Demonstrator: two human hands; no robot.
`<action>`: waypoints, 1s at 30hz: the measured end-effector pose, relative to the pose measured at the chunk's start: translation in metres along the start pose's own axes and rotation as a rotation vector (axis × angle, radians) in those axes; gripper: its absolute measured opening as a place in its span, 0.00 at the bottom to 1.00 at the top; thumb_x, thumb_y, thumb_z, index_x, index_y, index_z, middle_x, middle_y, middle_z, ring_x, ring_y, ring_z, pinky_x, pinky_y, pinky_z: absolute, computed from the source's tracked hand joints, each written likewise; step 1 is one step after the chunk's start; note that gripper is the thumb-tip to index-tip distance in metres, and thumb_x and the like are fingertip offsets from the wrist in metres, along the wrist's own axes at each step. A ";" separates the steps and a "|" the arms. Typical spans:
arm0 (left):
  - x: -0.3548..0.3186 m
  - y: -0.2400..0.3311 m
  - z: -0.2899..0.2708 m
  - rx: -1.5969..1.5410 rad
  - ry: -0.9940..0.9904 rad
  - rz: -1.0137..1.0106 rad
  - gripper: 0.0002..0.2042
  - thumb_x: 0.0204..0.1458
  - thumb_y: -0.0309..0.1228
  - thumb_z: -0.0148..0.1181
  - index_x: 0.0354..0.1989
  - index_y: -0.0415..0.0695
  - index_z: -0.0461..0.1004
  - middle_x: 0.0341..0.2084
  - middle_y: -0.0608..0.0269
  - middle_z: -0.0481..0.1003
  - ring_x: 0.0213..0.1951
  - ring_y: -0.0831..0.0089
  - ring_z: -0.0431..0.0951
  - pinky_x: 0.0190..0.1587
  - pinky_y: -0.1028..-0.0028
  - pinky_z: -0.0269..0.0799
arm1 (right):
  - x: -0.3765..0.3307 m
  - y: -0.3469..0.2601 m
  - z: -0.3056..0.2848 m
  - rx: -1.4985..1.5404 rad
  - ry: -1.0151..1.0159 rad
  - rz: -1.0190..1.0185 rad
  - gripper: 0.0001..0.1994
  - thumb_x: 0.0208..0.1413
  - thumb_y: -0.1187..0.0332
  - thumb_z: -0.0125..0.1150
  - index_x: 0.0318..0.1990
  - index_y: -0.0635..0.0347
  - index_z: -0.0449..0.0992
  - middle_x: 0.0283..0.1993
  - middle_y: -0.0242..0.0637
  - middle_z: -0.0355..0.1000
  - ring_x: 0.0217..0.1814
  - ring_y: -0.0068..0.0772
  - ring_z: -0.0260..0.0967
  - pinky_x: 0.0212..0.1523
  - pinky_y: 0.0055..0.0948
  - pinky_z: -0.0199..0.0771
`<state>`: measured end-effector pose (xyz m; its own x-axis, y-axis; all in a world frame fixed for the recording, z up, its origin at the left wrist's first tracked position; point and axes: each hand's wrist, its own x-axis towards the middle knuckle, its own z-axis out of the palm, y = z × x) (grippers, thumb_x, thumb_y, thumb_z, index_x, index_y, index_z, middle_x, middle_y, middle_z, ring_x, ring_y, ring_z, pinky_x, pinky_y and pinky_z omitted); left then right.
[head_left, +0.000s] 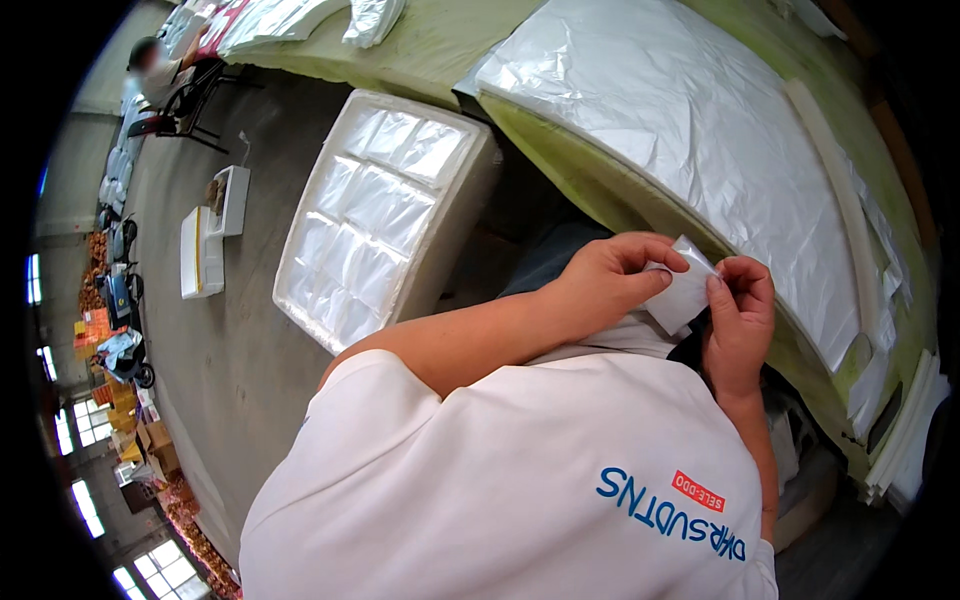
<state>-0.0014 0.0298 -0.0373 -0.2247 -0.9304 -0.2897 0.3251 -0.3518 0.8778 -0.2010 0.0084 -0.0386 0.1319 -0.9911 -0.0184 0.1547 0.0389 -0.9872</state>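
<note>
Left hand (610,275): I see it pinching the small clear packet (683,292) at its left edge.
Right hand (740,320): pinching the packet's right edge.
Packet: held between both hands, just beside the table's plastic sheet (700,130).
White foam tray (385,215): left, on the floor.

A yellow-green table (440,45) is carrying a big clear plastic sheet (690,130) and a long white foam strip (835,170). A white foam tray (385,215) is sitting on the grey floor (220,340).
</note>
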 end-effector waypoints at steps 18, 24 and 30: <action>-0.122 0.060 -0.148 0.418 0.628 0.149 0.13 0.54 0.21 0.53 0.46 0.38 0.81 0.40 0.61 0.81 0.42 0.71 0.79 0.49 0.71 0.75 | -0.005 0.003 -0.007 0.033 -0.152 0.044 0.10 0.64 0.78 0.57 0.51 0.60 0.71 0.42 0.31 0.71 0.40 0.22 0.67 0.44 0.24 0.72; -0.257 0.078 -0.253 0.589 1.028 -0.152 0.12 0.52 0.22 0.54 0.43 0.39 0.80 0.36 0.64 0.79 0.37 0.75 0.77 0.43 0.75 0.73 | -0.003 0.010 -0.002 0.064 -0.208 0.070 0.10 0.64 0.77 0.57 0.51 0.61 0.72 0.42 0.32 0.71 0.39 0.22 0.67 0.44 0.24 0.71; -0.272 0.005 -0.279 1.394 1.057 -0.038 0.11 0.52 0.22 0.57 0.40 0.47 0.83 0.44 0.64 0.77 0.35 0.71 0.77 0.45 0.74 0.74 | -0.003 0.013 -0.003 0.081 -0.250 0.083 0.09 0.64 0.77 0.58 0.51 0.61 0.73 0.42 0.32 0.71 0.39 0.22 0.67 0.43 0.24 0.71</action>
<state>0.3176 0.2521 -0.0607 0.6136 -0.7856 0.0796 -0.7566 -0.5563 0.3436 -0.2020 0.0114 -0.0517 0.3831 -0.9224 -0.0492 0.2101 0.1389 -0.9678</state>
